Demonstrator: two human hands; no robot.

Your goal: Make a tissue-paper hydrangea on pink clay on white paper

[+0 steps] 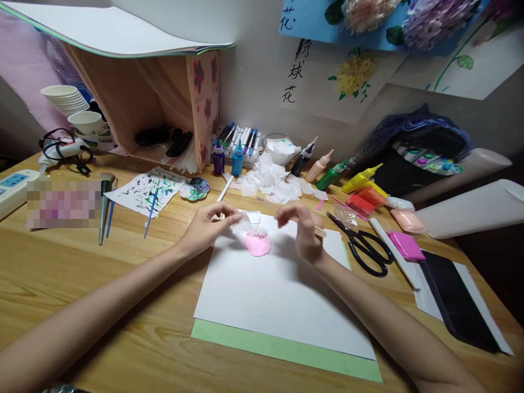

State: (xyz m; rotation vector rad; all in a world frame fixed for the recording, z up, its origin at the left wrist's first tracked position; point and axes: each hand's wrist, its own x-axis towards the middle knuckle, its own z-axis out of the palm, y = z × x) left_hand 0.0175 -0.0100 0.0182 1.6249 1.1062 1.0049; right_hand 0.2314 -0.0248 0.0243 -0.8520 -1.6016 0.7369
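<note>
Between the thumb and fingers of my left hand (208, 226) is a thin piece of white tissue paper (244, 222), over the upper left of the drawing sheet. My right hand (306, 234) hovers at the upper right of the sheet, fingers curled and slightly blurred. A pale, stick-like end (320, 232) juts out beside it; what the fingers hold is unclear. Below and between both hands lies a flat pink round piece (257, 246), with crumpled white tissue (257, 229) along its top edge. It rests on the white paper (282, 295), which lies over a green sheet (286, 350).
Loose white tissue squares (270, 177) are piled behind the paper, near several paint bottles (319, 166). Black scissors (366, 248) and a magenta clay pack (405, 245) lie to the right. Brushes (151, 210) and a paint-marked sheet (143, 188) are left, before an open box (204, 109).
</note>
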